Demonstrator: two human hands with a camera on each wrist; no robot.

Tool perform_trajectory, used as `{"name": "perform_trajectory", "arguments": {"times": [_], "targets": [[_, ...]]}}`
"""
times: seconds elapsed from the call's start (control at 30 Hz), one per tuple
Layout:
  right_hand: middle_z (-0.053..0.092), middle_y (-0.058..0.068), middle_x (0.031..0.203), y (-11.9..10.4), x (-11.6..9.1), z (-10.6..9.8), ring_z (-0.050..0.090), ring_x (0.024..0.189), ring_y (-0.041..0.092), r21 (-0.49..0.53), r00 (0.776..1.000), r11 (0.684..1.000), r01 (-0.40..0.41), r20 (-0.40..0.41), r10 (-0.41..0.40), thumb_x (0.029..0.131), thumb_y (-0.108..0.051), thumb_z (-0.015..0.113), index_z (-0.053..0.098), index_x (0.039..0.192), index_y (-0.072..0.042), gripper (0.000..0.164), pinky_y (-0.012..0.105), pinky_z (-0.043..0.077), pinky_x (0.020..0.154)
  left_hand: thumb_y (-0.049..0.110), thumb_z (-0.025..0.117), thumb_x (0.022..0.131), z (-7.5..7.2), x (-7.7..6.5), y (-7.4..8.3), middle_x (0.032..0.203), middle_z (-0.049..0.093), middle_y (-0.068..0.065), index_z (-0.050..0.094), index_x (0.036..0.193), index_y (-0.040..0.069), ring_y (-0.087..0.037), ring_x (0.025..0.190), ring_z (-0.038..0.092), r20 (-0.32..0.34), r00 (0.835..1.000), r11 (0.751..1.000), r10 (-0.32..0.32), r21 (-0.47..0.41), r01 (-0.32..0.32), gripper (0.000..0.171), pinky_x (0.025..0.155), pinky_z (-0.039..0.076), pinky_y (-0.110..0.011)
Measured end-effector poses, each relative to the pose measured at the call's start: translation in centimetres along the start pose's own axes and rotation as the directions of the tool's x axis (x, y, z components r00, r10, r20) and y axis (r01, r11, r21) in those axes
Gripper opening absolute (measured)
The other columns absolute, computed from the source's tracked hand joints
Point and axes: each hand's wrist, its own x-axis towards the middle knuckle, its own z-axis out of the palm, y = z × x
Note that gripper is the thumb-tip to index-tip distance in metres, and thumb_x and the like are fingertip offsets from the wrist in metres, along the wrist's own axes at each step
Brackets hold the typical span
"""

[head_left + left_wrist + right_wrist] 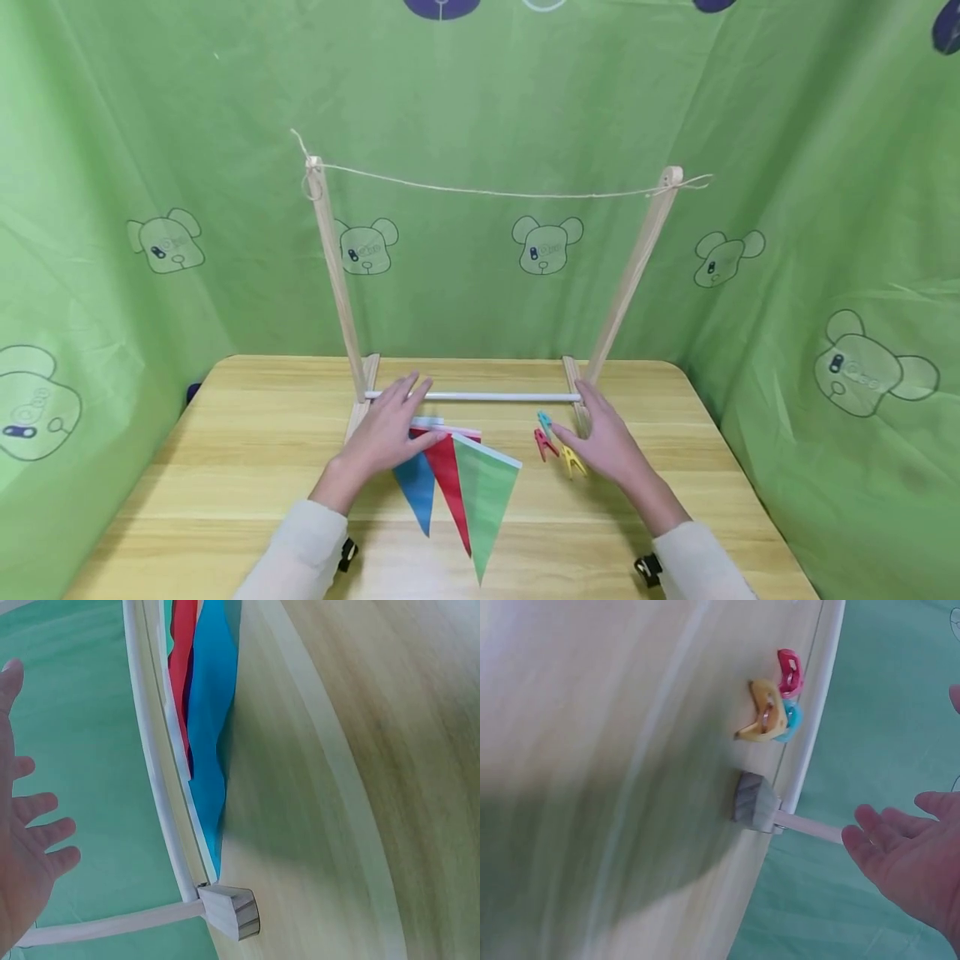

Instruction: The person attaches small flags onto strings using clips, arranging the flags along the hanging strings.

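My left hand (388, 429), fingers spread and holding nothing, is over the left side of three overlapping triangular flags: blue (417, 487), red (448, 479) and green (486, 492), each with a white top edge. The left wrist view shows this hand (26, 847) apart from the blue flag (206, 712). My right hand (603, 437) is likewise loose, just right of three small clothespins: blue (544, 423), red (546, 444) and yellow (572, 461). In the right wrist view that hand (907, 847) has relaxed fingers, away from the yellow clothespin (765, 712).
Behind the flags stands a wooden frame with a left post (337, 283), a right post (633, 267) and a white crossbar (495, 397) low between them. A thin string (480, 192) sags between the post tops. Green printed curtains (465, 100) surround the wooden table (247, 467).
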Motion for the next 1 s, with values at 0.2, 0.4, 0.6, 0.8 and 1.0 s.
{"name": "perform_trajectory", "arguments": {"times": [0.2, 0.4, 0.6, 0.8, 1.0], "targets": [[0.025, 0.026, 0.167, 0.7, -0.6, 0.3, 0.039, 0.144, 0.051, 0.020, 1.000, 0.999, -0.026, 0.017, 0.026, 0.092, -0.056, 0.072, 0.021, 0.164, -0.009, 0.100, 0.071, 0.036, 0.112, 0.065, 0.065, 0.092, 0.1, 0.0, 0.3, 0.167, 0.034, -0.013, 0.031, 0.163, 0.016, -0.038, 0.153, 0.033, 0.011, 1.000, 0.998, 0.023, -0.053, -0.022, 0.093, 0.122, 0.032, -0.058], [0.037, 0.029, 0.159, 1.0, -1.2, 0.4, 0.053, 0.134, 0.048, 0.028, 0.998, 0.998, -0.048, 0.042, 0.047, 0.091, -0.054, 0.073, 0.028, 0.161, -0.005, 0.097, 0.067, 0.049, 0.103, 0.060, 0.070, 0.091, 0.4, 0.0, 0.5, 0.164, 0.040, -0.010, 0.031, 0.163, 0.017, -0.034, 0.150, 0.039, -0.005, 1.000, 0.994, 0.017, -0.106, -0.017, 0.092, 0.119, 0.039, -0.055], [0.047, 0.024, 0.154, 1.6, -1.5, 0.7, 0.057, 0.129, 0.045, 0.059, 0.997, 0.997, -0.050, 0.058, 0.047, 0.090, -0.048, 0.077, 0.035, 0.158, -0.006, 0.090, 0.060, 0.054, 0.098, 0.055, 0.075, 0.090, 0.9, 0.2, 0.6, 0.165, 0.039, -0.007, 0.030, 0.163, 0.021, -0.035, 0.149, 0.039, 0.031, 0.999, 0.983, -0.020, -0.183, 0.026, 0.093, 0.115, 0.044, -0.056], [0.056, 0.024, 0.145, 1.9, -1.9, 0.9, 0.061, 0.122, 0.041, 0.058, 0.997, 0.997, -0.041, 0.062, 0.037, 0.088, -0.044, 0.081, 0.042, 0.153, -0.001, 0.087, 0.055, 0.056, 0.096, 0.050, 0.079, 0.088, 1.6, 0.5, 0.9, 0.162, 0.043, -0.005, 0.037, 0.161, 0.019, -0.033, 0.148, 0.041, 0.058, 0.998, 0.970, -0.040, -0.236, 0.052, 0.089, 0.115, 0.044, -0.055], [0.063, 0.021, 0.133, 2.0, -2.0, 1.1, 0.064, 0.116, 0.036, 0.066, 0.996, 0.996, -0.056, 0.070, 0.051, 0.086, -0.042, 0.083, 0.047, 0.148, -0.001, 0.082, 0.052, 0.057, 0.094, 0.052, 0.078, 0.088, 2.4, 0.8, 1.3, 0.158, 0.048, -0.007, 0.041, 0.158, 0.017, -0.033, 0.146, 0.043, 0.100, 0.994, 0.954, -0.043, -0.293, 0.071, 0.087, 0.114, 0.046, -0.054]]}}
